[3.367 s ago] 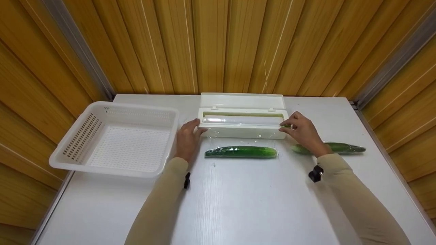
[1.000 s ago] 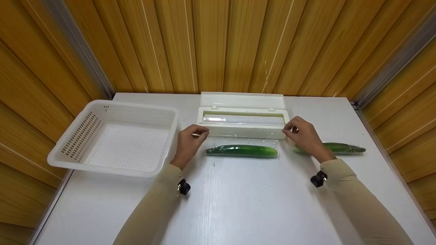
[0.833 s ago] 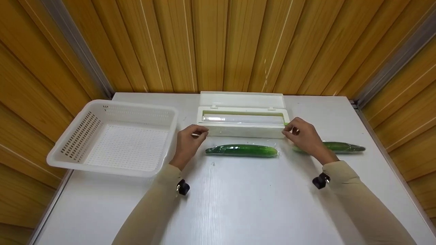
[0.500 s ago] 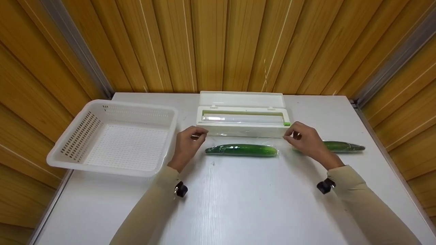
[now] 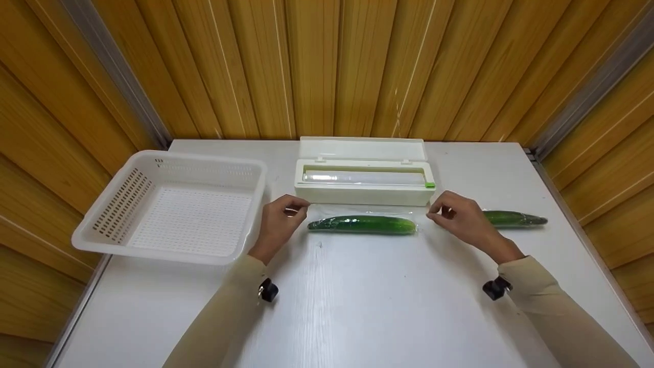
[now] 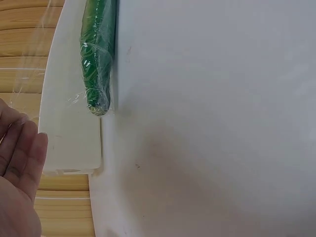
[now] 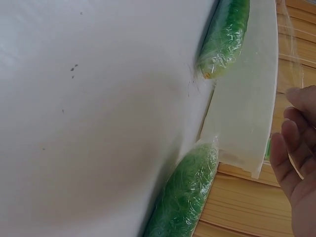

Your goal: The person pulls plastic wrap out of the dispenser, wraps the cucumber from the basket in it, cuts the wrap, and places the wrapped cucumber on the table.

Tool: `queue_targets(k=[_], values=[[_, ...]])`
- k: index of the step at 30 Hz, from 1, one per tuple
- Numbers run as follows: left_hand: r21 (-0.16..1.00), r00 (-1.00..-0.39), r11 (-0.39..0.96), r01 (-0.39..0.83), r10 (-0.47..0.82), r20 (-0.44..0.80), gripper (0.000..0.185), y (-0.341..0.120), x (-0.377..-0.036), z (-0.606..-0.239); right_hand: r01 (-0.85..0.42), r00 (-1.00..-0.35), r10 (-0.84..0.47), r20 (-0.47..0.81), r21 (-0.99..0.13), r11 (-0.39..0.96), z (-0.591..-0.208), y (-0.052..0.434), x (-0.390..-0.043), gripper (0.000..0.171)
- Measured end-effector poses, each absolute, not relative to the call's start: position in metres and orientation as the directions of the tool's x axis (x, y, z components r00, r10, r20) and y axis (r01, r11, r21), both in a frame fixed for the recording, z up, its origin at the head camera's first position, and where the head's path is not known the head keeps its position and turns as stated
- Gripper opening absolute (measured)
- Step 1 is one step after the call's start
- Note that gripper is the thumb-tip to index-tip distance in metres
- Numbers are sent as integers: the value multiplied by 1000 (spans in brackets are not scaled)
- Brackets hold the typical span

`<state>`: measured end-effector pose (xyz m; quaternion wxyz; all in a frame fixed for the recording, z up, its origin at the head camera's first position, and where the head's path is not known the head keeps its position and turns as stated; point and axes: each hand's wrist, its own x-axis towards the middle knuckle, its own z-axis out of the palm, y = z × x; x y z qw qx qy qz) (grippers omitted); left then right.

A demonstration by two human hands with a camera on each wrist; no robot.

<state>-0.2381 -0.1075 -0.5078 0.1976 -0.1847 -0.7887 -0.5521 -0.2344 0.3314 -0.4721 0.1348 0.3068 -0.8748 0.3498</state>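
Observation:
Both hands pinch the upper corners of a clear sheet of cling film (image 5: pixel 369 208), the left hand (image 5: pixel 278 225) at one end and the right hand (image 5: pixel 467 221) at the other. The sheet stretches between them just in front of the white cling film dispenser (image 5: pixel 365 196). Below it lies a cucumber (image 5: pixel 363 225) covered in film. In the left wrist view, film (image 6: pixel 30 69) runs up from the fingertips. A second film-wrapped cucumber (image 5: pixel 516 220) lies partly hidden behind the right hand; its near end shows in the right wrist view.
The dispenser's lid (image 5: pixel 361 149) stands raised at the back, with a film roll (image 5: pixel 363 177) inside and a green slider (image 5: pixel 429 185) at its right end. A white perforated basket (image 5: pixel 168 258) sits on the left of the white table (image 5: pixel 368 306). Wood-patterned walls enclose the table.
Earlier the hands were at the dispenser's ends, the right by the green slider. They have since come toward the body, drawing the film's edge off the dispenser's front; the slider now shows uncovered.

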Motion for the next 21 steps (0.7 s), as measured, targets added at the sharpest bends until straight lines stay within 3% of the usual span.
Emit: queue_targets(k=[21], values=[[777,-840,321,542,202,503,20,-118,-223,-513,-603,-796,-489,358,-541,586,-487,334,-220,29]])
